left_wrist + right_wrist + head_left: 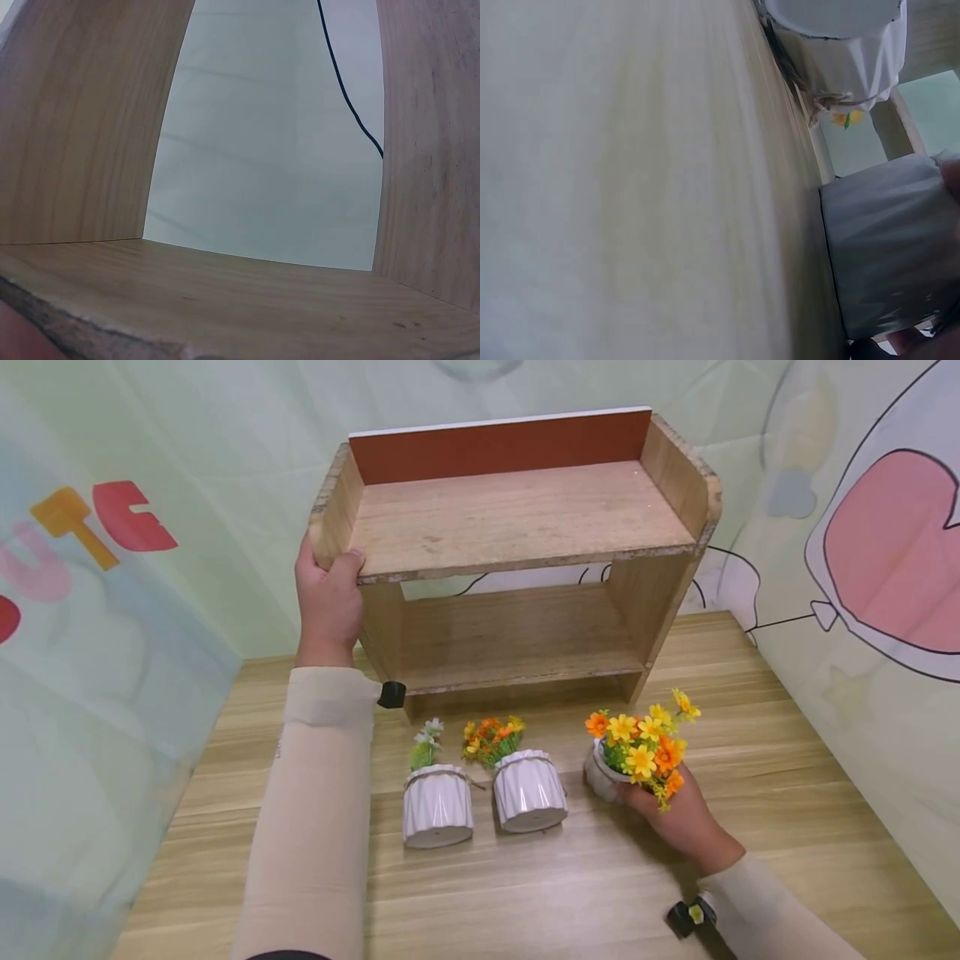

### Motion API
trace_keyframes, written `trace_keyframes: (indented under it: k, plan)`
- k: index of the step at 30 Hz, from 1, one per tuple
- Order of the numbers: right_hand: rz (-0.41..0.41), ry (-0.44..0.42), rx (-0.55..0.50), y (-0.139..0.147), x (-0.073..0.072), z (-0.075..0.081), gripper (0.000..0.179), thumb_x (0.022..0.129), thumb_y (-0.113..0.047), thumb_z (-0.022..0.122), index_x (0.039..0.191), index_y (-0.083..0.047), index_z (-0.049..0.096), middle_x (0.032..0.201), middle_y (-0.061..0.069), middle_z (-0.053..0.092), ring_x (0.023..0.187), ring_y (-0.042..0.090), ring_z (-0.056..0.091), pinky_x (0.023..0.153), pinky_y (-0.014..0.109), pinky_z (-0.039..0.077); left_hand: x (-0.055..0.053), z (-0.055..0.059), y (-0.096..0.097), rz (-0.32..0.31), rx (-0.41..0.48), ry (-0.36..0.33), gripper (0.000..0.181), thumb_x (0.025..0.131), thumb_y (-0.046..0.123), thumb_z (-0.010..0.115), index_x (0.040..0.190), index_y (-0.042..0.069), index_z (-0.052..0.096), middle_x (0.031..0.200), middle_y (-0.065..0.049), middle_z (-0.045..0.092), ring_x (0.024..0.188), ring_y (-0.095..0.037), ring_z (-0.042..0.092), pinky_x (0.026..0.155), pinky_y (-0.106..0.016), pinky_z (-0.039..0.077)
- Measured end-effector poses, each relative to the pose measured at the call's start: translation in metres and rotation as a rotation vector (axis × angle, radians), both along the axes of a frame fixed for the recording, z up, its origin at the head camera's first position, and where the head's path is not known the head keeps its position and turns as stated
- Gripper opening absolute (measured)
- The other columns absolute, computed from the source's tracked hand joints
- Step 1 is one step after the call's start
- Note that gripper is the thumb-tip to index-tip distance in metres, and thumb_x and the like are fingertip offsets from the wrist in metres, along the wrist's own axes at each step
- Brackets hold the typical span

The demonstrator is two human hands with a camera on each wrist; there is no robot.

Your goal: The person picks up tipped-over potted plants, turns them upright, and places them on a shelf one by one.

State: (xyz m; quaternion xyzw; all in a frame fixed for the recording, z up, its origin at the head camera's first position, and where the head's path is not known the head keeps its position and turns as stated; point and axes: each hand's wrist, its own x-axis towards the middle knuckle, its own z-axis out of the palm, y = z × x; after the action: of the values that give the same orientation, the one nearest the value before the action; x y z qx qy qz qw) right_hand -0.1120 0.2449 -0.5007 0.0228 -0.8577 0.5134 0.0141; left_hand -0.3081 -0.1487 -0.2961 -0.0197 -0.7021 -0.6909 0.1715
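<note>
My left hand (330, 602) grips the left side of a two-tier wooden shelf (517, 522), its thumb over the edge of the top board. In the left wrist view the shelf's inner boards (97, 120) fill the frame. At the right, my right hand (686, 822) holds a small white flowerpot (602, 777) with yellow and orange artificial flowers (643, 747), tilted low over the table. Its grey-looking wall (889, 244) shows in the right wrist view, with fingers at the frame's edge. Two more white pots (438, 810) (530, 793) lie tipped over in front of the shelf.
The shelf stands at the back of a wood-grain table (465, 902). White flowers (427, 739) and orange flowers (491, 737) stick out of the tipped pots toward the shelf. A printed cloth backdrop (210, 568) hangs close around the table's back and sides.
</note>
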Motion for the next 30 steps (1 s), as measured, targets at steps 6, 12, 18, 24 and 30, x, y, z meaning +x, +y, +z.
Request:
trace_keyframes:
  k: [6, 12, 18, 24, 30]
  plan:
    - [0.017, 0.022, 0.019, 0.002, -0.002, 0.002, 0.075, 0.093, -0.012, 0.078, 0.156, -0.002, 0.039, 0.153, 0.016, 0.051, 0.142, 0.032, 0.047, 0.117, 0.03, 0.035, -0.001, 0.001, 0.0, -0.002, -0.001, 0.003, 0.059, 0.101, 0.023, 0.052, 0.159, 0.027, 0.043, 0.159, -0.002, 0.044, 0.142, -0.017, 0.042, 0.121, -0.033, 0.032]
    - [-0.012, 0.012, 0.014, 0.0, -0.002, -0.002, 0.075, 0.093, -0.016, 0.08, 0.156, -0.004, 0.04, 0.153, 0.014, 0.053, 0.14, 0.03, 0.049, 0.111, 0.018, 0.033, -0.002, 0.001, 0.0, 0.001, 0.002, 0.003, 0.059, 0.101, 0.022, 0.052, 0.16, 0.025, 0.043, 0.159, -0.002, 0.044, 0.142, -0.017, 0.042, 0.121, -0.032, 0.032]
    - [-0.039, 0.043, 0.021, -0.003, -0.003, -0.006, 0.076, 0.091, -0.014, 0.082, 0.154, -0.003, 0.043, 0.151, 0.015, 0.056, 0.138, 0.031, 0.052, 0.107, 0.01, 0.031, -0.001, 0.001, -0.001, 0.01, -0.012, -0.027, 0.06, 0.103, 0.025, 0.051, 0.161, 0.029, 0.04, 0.162, 0.001, 0.041, 0.144, -0.017, 0.041, 0.124, -0.035, 0.03]
    - [-0.034, 0.06, -0.007, -0.004, -0.004, -0.006, 0.076, 0.089, -0.013, 0.084, 0.153, -0.003, 0.045, 0.149, 0.014, 0.057, 0.135, 0.026, 0.053, 0.106, 0.009, 0.032, -0.001, 0.0, -0.001, 0.012, -0.008, -0.009, 0.059, 0.102, 0.024, 0.052, 0.16, 0.027, 0.042, 0.16, -0.001, 0.043, 0.142, -0.016, 0.042, 0.122, -0.033, 0.031]
    - [0.066, 0.108, -0.053, 0.004, -0.011, -0.005, 0.075, 0.086, -0.008, 0.086, 0.15, -0.006, 0.047, 0.144, 0.009, 0.059, 0.128, 0.001, 0.052, 0.106, 0.009, 0.036, -0.002, -0.001, 0.0, 0.003, 0.013, 0.007, 0.059, 0.101, 0.022, 0.053, 0.159, 0.025, 0.043, 0.159, -0.002, 0.044, 0.141, -0.016, 0.043, 0.12, -0.029, 0.032]
